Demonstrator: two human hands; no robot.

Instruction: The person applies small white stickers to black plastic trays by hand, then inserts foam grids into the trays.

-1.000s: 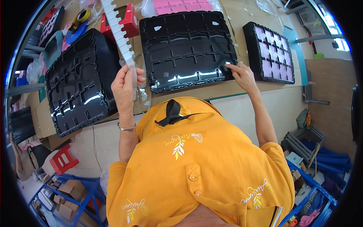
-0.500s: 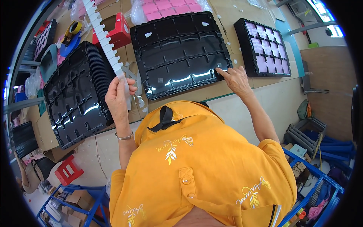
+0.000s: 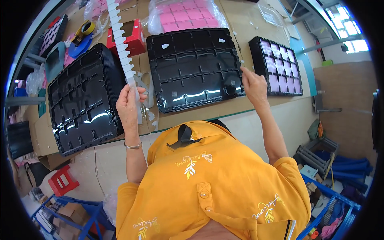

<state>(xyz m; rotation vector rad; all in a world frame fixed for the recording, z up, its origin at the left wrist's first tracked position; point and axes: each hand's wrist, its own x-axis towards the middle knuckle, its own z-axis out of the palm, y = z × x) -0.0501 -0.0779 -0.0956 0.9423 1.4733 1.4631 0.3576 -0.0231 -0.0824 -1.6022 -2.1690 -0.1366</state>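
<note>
My left hand (image 3: pixel 129 103) is closed on a long white strip of labels (image 3: pixel 119 35), pinched between thumb and fingers. The strip has a notched edge and runs away from me past the far edge of the view; a short end hangs below the hand. In front of me lies a black plastic tray (image 3: pixel 192 66) with molded cross-shaped ridges. Small stickers show on it: two white ones at its far side and two clear ones at its near side. My right hand (image 3: pixel 255 86) is at the tray's right edge, index finger extended and the others bent, with nothing visible in it.
A tall stack of black trays (image 3: pixel 82 100) stands at left. At right is a black tray with pale pink compartments (image 3: pixel 282 66). A red box (image 3: pixel 136 37), bagged pink trays (image 3: pixel 188 16) and a tape roll (image 3: pixel 87 27) lie farther back. Paper scraps litter the cardboard-covered table.
My right index finger has come off the clear sticker at the tray's near right corner and moved to the tray's right edge. My left hand keeps its grip on the strip. The view has shifted.
</note>
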